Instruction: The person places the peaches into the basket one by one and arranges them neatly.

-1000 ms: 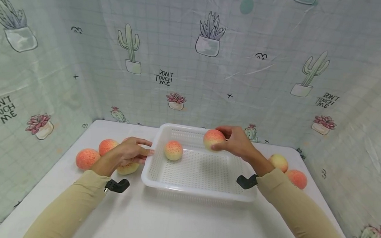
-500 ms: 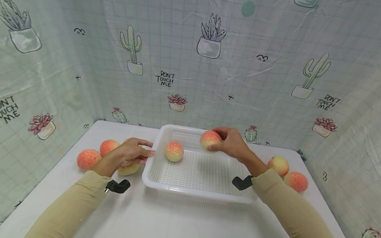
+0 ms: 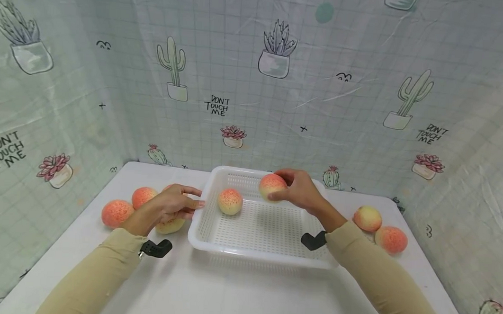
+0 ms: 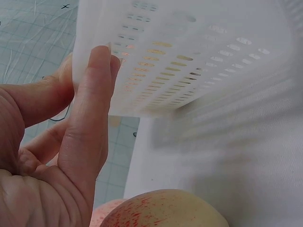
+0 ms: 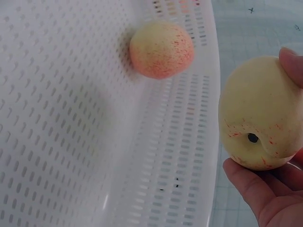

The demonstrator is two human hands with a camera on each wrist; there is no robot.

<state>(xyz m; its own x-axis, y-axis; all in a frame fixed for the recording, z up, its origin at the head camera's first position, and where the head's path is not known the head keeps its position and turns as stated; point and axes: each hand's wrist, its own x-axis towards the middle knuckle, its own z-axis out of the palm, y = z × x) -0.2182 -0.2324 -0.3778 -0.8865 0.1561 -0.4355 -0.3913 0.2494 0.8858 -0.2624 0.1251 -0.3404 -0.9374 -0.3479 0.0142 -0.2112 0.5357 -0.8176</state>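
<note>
Overall, cactus-print sheeting walls a white desk; the right grip holds a peach above the basket, while the left grip pinches its rim, partly hiding other peaches.

Basket — smooth, perforated plastic with a slight gloss. Peaches — matt outer skin. Backdrop sheet: thin and creased, plastic-like sheen. Counter: matt, finely grained. Sleeves: matt cloth. Wrist brackets: apparently plastic.

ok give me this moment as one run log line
left hand: pinches white basket at its left end | right hand: holds peach aloft | second peach: in basket
</note>
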